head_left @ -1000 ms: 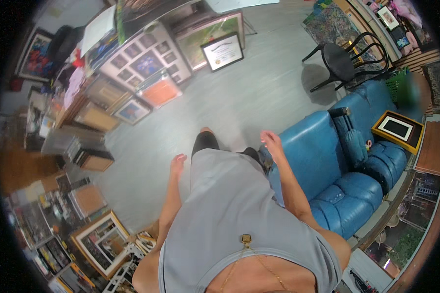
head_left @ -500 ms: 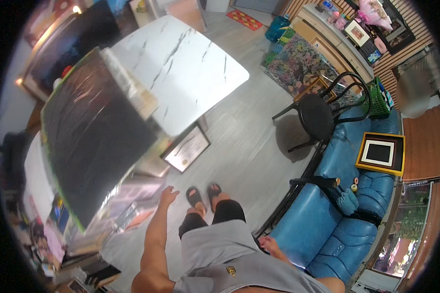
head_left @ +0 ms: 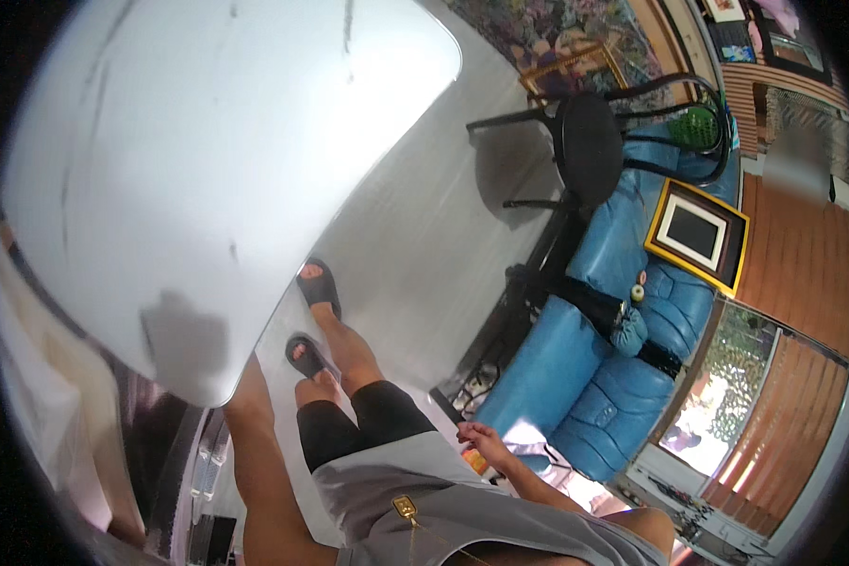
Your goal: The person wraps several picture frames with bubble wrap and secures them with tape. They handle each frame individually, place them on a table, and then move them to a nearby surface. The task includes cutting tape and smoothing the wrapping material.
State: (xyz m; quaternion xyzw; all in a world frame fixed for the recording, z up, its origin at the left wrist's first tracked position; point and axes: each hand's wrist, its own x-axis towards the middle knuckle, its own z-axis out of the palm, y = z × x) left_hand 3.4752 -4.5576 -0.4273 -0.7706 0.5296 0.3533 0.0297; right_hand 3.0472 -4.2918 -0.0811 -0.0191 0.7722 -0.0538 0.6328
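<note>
A large white tabletop with grey veins (head_left: 226, 141) fills the upper left, its rounded corner close to my body. My left forearm (head_left: 259, 453) reaches up to its near edge, where the hand passes out of sight beneath or behind it. Whether those fingers grip the edge cannot be seen. At my right side, my right hand (head_left: 481, 436) hangs with its fingers loosely curled in and nothing visible in them. Behind it are the end of a dark bar (head_left: 446, 406) and a small red and yellow item (head_left: 474, 460); touching cannot be made out.
A blue sofa (head_left: 547, 373) runs along the right, with a yellow-edged picture frame (head_left: 696, 236) lying on it. A black chair (head_left: 590, 146) stands beyond, before a gilt frame (head_left: 575, 71) and a floral panel. Pale cloth (head_left: 42, 358) hangs at far left.
I have stepped closer to the white tabletop, which now looms large. The left hand, earlier visible with fingers out, has gone behind its edge. The dark plastic-wrapped panel has left the view.
</note>
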